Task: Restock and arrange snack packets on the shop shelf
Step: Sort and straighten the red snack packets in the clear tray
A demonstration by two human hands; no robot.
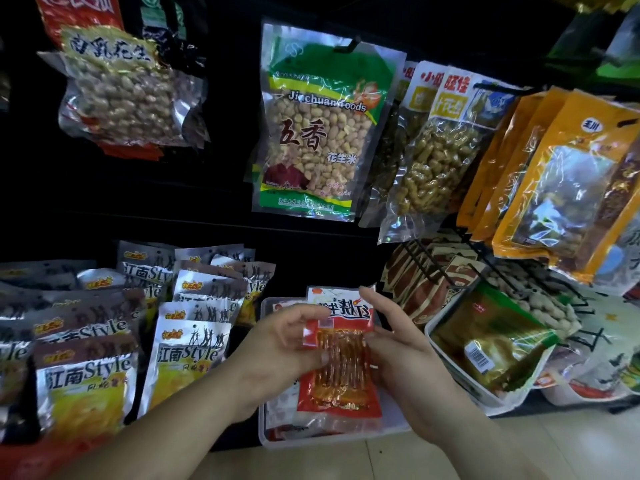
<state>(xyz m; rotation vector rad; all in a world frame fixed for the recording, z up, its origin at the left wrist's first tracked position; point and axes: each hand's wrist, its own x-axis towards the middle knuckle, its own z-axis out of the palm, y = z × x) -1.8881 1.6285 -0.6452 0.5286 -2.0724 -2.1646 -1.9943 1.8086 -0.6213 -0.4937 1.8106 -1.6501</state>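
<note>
— What sits at the far left?
— Rows of silver packets stand upright, with yellow contents showing through their windows. The outermost ones are blurred and cut off by the frame's edge. Above them hangs a clear peanut bag, and the bags behind it are mostly hidden. The back panel is too dark to make out.
— And the hands?
— The left hand pinches the left edge of a red packet, thumb on its front and fingers curled near the top. The packet is held upright in the air just above a clear tray. The tray holds more packets, largely covered by this one and the wrists. Higher up, a green peanut bag hangs from a hook.
— The other hand?
— The right hand grasps the packet's right edge, thumb on the front and index finger raised past the top corner. Its remaining fingers are behind the packet, out of sight.
— Further right?
— A bag of peanuts in the shell hangs with others tucked behind it. Then come orange bags, the last of them cut off. Below, a white tub holds a gold packet whose print is unreadable.
</note>
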